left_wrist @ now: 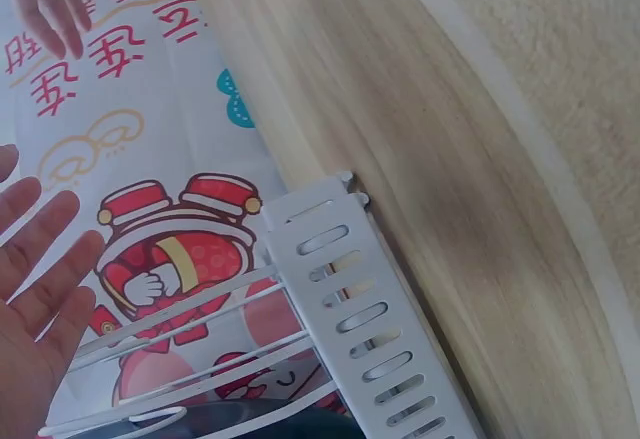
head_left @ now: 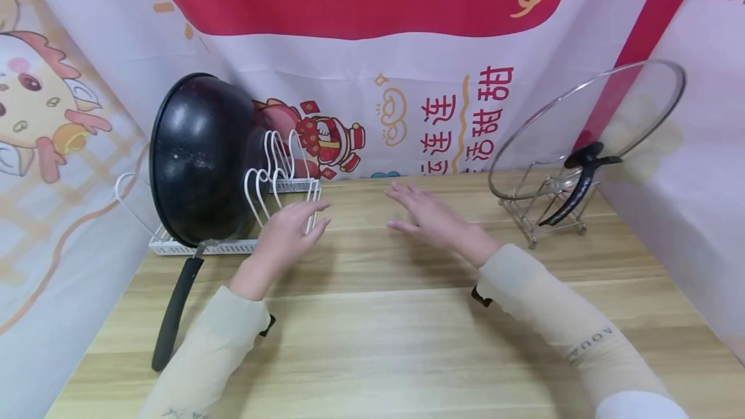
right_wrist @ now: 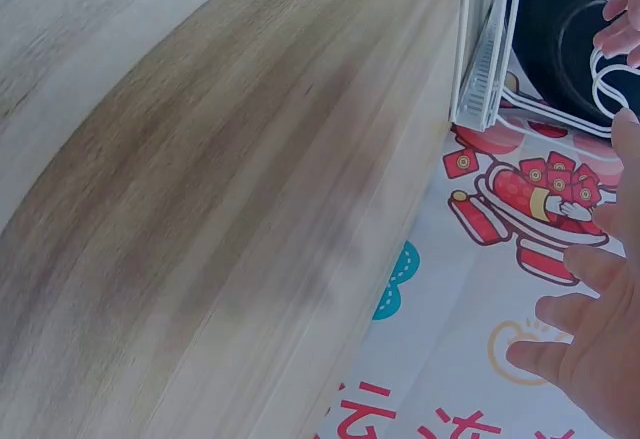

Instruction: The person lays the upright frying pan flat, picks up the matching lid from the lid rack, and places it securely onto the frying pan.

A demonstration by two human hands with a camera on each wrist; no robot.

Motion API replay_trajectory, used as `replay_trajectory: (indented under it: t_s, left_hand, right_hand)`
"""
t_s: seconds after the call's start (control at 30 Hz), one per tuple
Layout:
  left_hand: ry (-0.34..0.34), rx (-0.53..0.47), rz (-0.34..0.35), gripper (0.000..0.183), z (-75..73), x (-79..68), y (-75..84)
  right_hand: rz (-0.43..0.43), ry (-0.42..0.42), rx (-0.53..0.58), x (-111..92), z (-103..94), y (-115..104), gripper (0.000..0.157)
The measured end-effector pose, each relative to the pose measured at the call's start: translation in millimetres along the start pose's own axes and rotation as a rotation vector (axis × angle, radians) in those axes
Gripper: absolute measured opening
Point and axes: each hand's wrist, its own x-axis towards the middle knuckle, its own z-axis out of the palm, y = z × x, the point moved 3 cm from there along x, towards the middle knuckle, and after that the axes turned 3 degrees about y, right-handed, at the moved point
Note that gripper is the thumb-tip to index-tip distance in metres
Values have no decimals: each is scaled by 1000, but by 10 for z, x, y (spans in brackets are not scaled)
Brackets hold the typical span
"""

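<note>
My left hand hovers beside the white wire rack, its fingers spread and nothing in them. A black wok stands on its side in that rack, its long handle pointing toward the front. The left wrist view has my left hand close by the rack's slotted white end. Over the middle of the table, my right hand reaches out with loose fingers, also holding nothing. In the right wrist view, my right hand shows its fingers apart in front of the printed cloth.
On the right, a glass lid with a black handle leans in a small metal wire stand. A printed cloth hangs behind and at both sides of the wooden table.
</note>
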Motion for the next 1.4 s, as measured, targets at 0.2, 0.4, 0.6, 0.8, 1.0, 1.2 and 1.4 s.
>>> replay_trajectory:
  t_s: [0.2,0.4,0.6,0.8,1.0,1.2,1.4]
  left_hand:
    - [54,-8,-5,31,-86,-59,24]
    - [124,-2,-5,28,-168,-121,15]
    - [154,-13,-18,27,-203,-209,-17]
    - [184,-10,-33,26,-242,-288,-52]
    - [223,7,-30,23,-338,-360,-75]
    - [229,18,-48,23,-387,-405,-101]
    - [236,27,-68,22,-425,-428,-132]
  right_hand:
    - [3,8,25,5,14,-48,70]
    - [-5,7,38,25,38,-91,69]
    - [-9,19,85,36,66,-118,67]
    - [-48,53,117,41,96,-154,63]
    - [-28,42,137,47,115,-226,62]
    - [-30,29,171,77,143,-280,62]
    - [-23,35,247,116,166,-361,59]
